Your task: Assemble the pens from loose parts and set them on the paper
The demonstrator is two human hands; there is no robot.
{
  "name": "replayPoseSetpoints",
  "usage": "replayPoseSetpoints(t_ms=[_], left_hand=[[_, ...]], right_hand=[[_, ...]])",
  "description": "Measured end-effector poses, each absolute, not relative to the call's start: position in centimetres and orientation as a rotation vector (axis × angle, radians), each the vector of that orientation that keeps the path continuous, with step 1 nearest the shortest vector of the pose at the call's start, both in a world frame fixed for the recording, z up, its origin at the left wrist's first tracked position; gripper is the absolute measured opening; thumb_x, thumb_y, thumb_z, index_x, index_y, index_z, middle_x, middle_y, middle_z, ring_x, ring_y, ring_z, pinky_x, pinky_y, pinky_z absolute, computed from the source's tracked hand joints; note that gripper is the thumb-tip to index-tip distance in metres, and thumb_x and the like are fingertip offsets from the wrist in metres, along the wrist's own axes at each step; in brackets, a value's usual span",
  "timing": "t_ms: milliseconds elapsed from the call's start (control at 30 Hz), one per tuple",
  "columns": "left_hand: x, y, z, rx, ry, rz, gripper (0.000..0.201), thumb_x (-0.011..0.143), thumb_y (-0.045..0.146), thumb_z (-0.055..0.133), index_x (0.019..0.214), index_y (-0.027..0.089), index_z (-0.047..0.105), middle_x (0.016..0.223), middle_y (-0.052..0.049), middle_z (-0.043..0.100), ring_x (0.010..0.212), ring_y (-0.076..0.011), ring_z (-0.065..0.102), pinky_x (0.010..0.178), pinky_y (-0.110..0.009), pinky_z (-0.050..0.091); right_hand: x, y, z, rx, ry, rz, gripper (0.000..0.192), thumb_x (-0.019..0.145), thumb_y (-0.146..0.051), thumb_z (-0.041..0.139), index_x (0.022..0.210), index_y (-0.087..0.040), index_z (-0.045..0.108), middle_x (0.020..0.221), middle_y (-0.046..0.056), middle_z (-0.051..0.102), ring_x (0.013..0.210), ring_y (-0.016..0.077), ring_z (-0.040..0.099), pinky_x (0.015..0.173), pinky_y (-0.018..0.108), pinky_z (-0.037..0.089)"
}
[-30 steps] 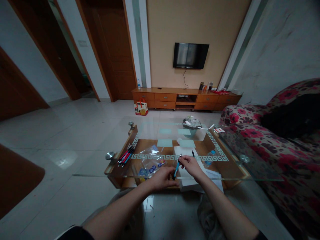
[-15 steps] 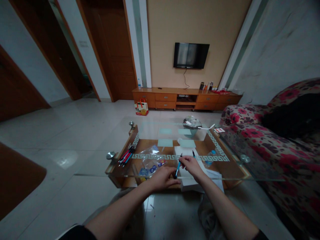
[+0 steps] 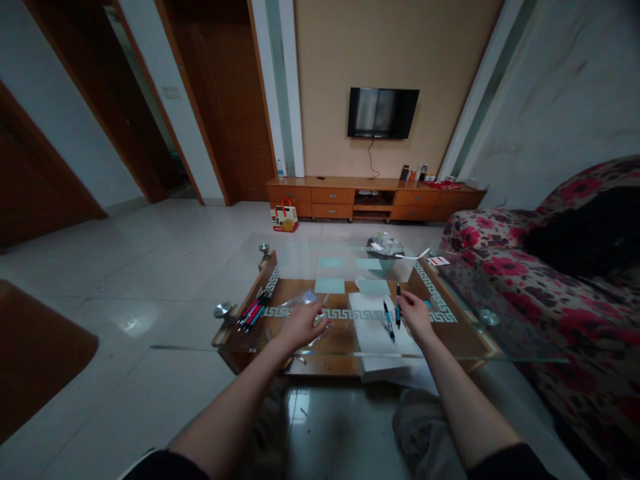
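Note:
A blue-and-black pen (image 3: 398, 308) stands nearly upright in the fingertips of my right hand (image 3: 416, 315), which is closed on it. Just left of it, another blue-and-black pen (image 3: 389, 322) lies at a slant on the glass tabletop (image 3: 340, 339), above white paper seen through the glass. My left hand (image 3: 301, 325) is over a clear plastic bag (image 3: 295, 301), its thumb and fingers apart. The hand covers most of the bag, and whether it touches it I cannot tell. Several pens, red, black and blue, lie in a bundle (image 3: 254, 312) at the table's left side.
Stacked white paper (image 3: 367, 307) rests on the shelf under the glass. A lined basket (image 3: 383, 257) and a red-and-white card (image 3: 439, 261) are toward the far right. A flowered sofa (image 3: 560, 287) borders the right side. A TV cabinet (image 3: 330, 195) stands across the room.
My right hand has moved right with the pen, away from my left hand. My left hand has shifted left and forward over the plastic bag, its fingers apart.

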State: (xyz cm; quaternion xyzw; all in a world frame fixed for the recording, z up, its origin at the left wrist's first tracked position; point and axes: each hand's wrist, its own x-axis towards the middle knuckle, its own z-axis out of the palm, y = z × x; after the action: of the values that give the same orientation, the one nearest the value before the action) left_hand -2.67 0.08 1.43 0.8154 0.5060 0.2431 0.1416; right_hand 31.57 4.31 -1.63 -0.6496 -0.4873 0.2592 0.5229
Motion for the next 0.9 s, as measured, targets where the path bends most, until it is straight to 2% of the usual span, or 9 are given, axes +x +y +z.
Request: replayPoseSetpoints(t_ms=[133,300,500,733,900], left_hand=[[-5.5,1.7,0.8,2.289,1.737,0.685,0.029,0.088,0.041,0.051,0.106,0.022,0.062,0.095,-0.006,0.066,0.090,-0.0201,0.061,0.082,-0.028,0.041],[-7.6,2.1,-0.2,2.255,1.874,0.627,0.024,0.088,0.037,0.051,0.104,0.023,0.063,0.096,-0.005,0.067,0.091,-0.0194,0.061,0.080,-0.027,0.042],[-8.4,2.4,-0.6,2.252,1.863,0.641,0.025,0.089,0.038,0.049,0.101,0.022,0.064,0.093,-0.005,0.068,0.089,-0.0191,0.062,0.080,-0.027,0.043],[-8.8,2.6,-1.2,2.273,1.912,0.626,0.026,0.089,0.040,0.048,0.097,0.021,0.065,0.094,-0.006,0.068,0.088,-0.0198,0.062,0.075,-0.027,0.042],[-9.9,2.8,-1.8,2.249,1.968,0.642,0.025,0.088,0.036,0.048,0.098,0.020,0.065,0.095,-0.007,0.067,0.090,-0.0202,0.061,0.079,-0.027,0.042]], right_hand=[[34.7,4.8,-4.0,-1.881,-1.335,0.385,0.030,0.070,-0.035,0.064,0.088,-0.013,0.073,0.080,0.011,0.072,0.074,0.0226,0.067,0.066,0.028,0.048],[34.0,5.4,-5.1,-2.016,-1.505,0.317,0.021,0.074,-0.029,0.059,0.082,-0.016,0.074,0.082,0.009,0.074,0.077,0.0207,0.068,0.066,0.024,0.045],[32.1,5.6,-4.9,-2.087,-1.693,0.236,0.020,0.076,-0.024,0.057,0.080,-0.017,0.075,0.080,0.010,0.074,0.077,0.0224,0.068,0.066,0.025,0.044],[31.8,5.3,-4.6,-2.087,-1.756,0.213,0.022,0.079,-0.026,0.056,0.082,-0.017,0.076,0.081,0.011,0.074,0.080,0.0232,0.069,0.068,0.025,0.044],[31.9,4.9,-4.1,-2.085,-1.807,0.214,0.024,0.082,-0.029,0.055,0.081,-0.016,0.076,0.079,0.012,0.074,0.079,0.0230,0.068,0.067,0.024,0.043]])
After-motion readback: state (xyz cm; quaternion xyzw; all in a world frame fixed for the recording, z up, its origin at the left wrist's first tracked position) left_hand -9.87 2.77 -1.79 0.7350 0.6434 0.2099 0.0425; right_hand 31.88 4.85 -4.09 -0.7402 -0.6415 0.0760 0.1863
